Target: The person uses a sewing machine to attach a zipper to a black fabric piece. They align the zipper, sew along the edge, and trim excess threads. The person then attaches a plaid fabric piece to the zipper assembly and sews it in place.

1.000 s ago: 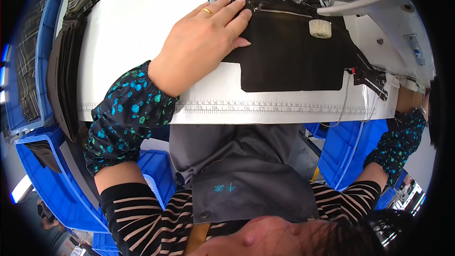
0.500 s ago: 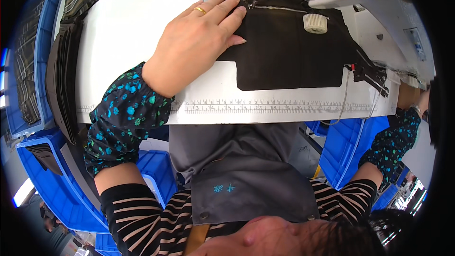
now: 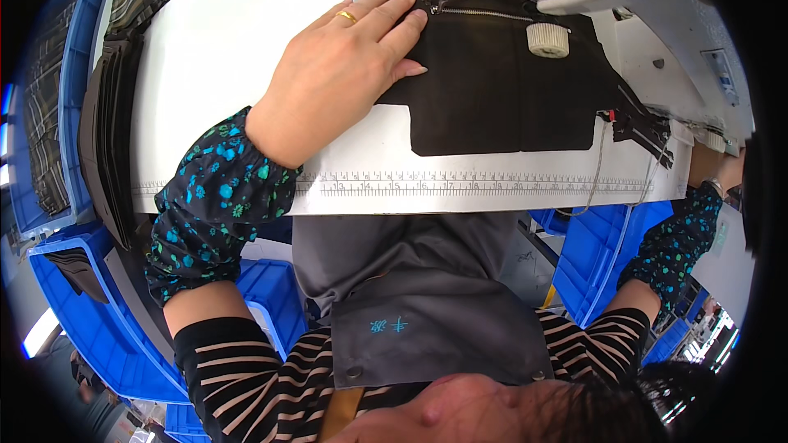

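My left hand [image 3: 336,74], with a ring on one finger, lies flat on the left part of a dark fabric piece [image 3: 476,107]. Its fingertips reach up close to the presser area of the sewing machine [image 3: 681,41]. A metal zipper [image 3: 484,13] runs along the fabric's far side, leading toward the machine's foot. My right hand [image 3: 727,171] is at the far right edge, beside the end of the machine; its fingers are hidden. A ribbed white knob [image 3: 547,40] on the machine stands in front of the fabric.
A printed ruler strip [image 3: 394,187] runs along the near edge of the white table. Folded dark pieces [image 3: 111,131] hang at the left, by a blue bin [image 3: 74,57] of plaid fabric. More blue bins [image 3: 107,336] stand below. A thread [image 3: 599,160] dangles at right.
My right forearm has shifted very slightly at the right edge. My left hand and the fabric look practically unmoved.
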A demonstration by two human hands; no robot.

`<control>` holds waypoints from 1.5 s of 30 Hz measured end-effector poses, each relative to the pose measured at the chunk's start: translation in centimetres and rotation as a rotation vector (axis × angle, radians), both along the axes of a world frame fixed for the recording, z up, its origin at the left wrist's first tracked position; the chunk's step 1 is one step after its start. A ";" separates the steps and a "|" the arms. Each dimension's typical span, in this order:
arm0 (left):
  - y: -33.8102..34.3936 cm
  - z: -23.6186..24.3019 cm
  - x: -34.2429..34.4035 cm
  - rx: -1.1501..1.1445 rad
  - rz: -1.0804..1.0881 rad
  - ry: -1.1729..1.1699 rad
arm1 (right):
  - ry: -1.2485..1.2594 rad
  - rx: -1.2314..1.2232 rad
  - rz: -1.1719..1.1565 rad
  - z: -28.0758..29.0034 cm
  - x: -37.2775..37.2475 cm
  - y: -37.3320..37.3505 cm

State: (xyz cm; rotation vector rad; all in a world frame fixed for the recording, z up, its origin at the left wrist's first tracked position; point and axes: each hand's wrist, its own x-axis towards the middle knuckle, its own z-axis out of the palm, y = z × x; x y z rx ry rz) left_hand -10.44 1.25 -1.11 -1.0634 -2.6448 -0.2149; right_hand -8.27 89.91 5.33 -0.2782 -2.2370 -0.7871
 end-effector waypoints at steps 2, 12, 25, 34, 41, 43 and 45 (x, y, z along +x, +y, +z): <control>0.0 0.1 0.0 -0.004 0.005 -0.005 | 0.013 0.007 0.003 -0.4 0.0 0.3; -0.3 -0.2 -0.2 0.005 -0.004 -0.007 | 0.111 -0.127 0.037 -0.7 0.3 1.5; -0.1 -0.9 -2.2 0.424 0.000 -0.134 | 0.402 -0.548 0.054 -0.5 2.8 -8.8; 0.5 -2.1 -5.0 0.456 0.118 -0.125 | -0.399 -0.328 0.978 -1.1 2.9 -50.9; 0.7 -1.4 -3.1 0.366 0.076 -0.050 | -0.650 -0.443 1.177 -5.3 -2.1 -62.1; 0.7 -0.7 -2.7 0.286 0.113 -0.011 | -0.760 -0.505 1.090 -6.0 -2.4 -63.2; 0.1 -0.4 -2.6 0.237 0.123 0.047 | -0.724 -0.531 1.111 -6.5 -2.3 -63.8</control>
